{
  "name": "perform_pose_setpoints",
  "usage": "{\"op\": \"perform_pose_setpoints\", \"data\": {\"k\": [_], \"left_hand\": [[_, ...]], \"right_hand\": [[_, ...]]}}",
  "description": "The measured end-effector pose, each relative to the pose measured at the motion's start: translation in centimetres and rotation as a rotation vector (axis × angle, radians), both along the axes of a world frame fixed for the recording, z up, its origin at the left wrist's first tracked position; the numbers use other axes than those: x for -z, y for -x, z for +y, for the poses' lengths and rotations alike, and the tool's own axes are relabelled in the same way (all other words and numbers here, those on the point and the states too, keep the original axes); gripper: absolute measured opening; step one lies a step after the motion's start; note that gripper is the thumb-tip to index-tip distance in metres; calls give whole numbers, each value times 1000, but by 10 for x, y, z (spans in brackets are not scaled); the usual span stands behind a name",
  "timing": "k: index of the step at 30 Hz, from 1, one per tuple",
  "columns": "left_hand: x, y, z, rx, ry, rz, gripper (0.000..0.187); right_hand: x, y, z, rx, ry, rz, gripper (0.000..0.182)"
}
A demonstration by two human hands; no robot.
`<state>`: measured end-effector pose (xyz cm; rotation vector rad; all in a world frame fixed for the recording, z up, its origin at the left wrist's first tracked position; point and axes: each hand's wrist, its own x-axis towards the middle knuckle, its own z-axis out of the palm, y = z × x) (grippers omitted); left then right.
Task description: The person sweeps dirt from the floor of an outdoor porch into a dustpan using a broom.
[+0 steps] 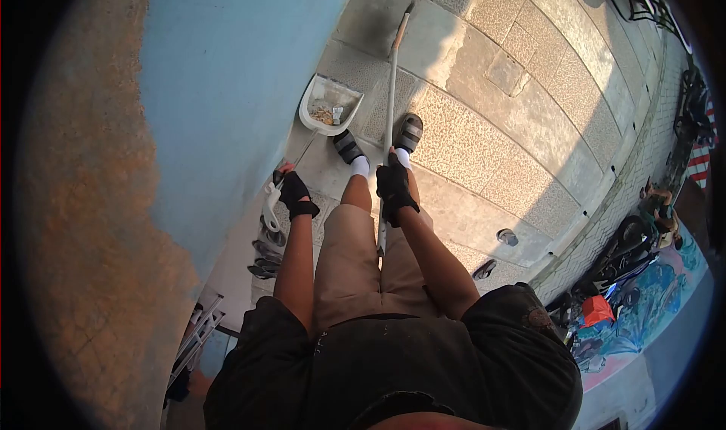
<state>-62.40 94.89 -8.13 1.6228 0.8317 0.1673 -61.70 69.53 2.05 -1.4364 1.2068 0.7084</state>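
Note:
My left hand (293, 192), in a black fingerless glove, is closed around the handle of a white long-handled dustpan (305, 117). The handle's pale end hangs below my fingers. The pan lies on the paving beside the blue wall, with brownish litter and a pale scrap (337, 113) in it. My right hand (397, 184), gloved the same way, grips a long pale pole (392, 90). It runs forward past my feet to a brownish section and a dark tip. Whether that tip bears bristles, I cannot make out.
A blue wall (227, 74) with a peeling brown area borders the left. Dark footwear (268, 256) lies by it. Other loose slippers (507, 237) rest on the paving (484, 135). Motorbikes (628, 237) and a red bag (597, 310) stand at right.

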Motion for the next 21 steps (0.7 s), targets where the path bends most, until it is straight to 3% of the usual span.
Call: {"op": "perform_pose_setpoints", "data": {"k": [1,3,5,9,13,15,17,21], "left_hand": [[1,1,-1,10,-6,0,15],[2,4,-4,28,-57,10,12],[1,6,-10,42,-107,23,11],[-6,5,-16,78,-135,38,12],[-5,-1,-23,-8,-32,-22,11],[-10,0,-23,5,-57,-15,10],[-17,2,-21,16,-84,-5,10],[-28,5,-11,-93,-88,29,7]], "right_hand": [[10,-5,4,-6,-1,-3,59],[44,-25,4,65,-244,-62,62],[54,-35,-2,-65,-287,-136,66],[2,-40,-22,-102,-285,-113,69],[-59,-19,-82,-367,-121,-14,64],[-57,-8,-129,-539,-116,22,60],[-61,-8,-166,-916,28,-103,57],[-69,-80,-209,-1110,-177,141,54]]}}
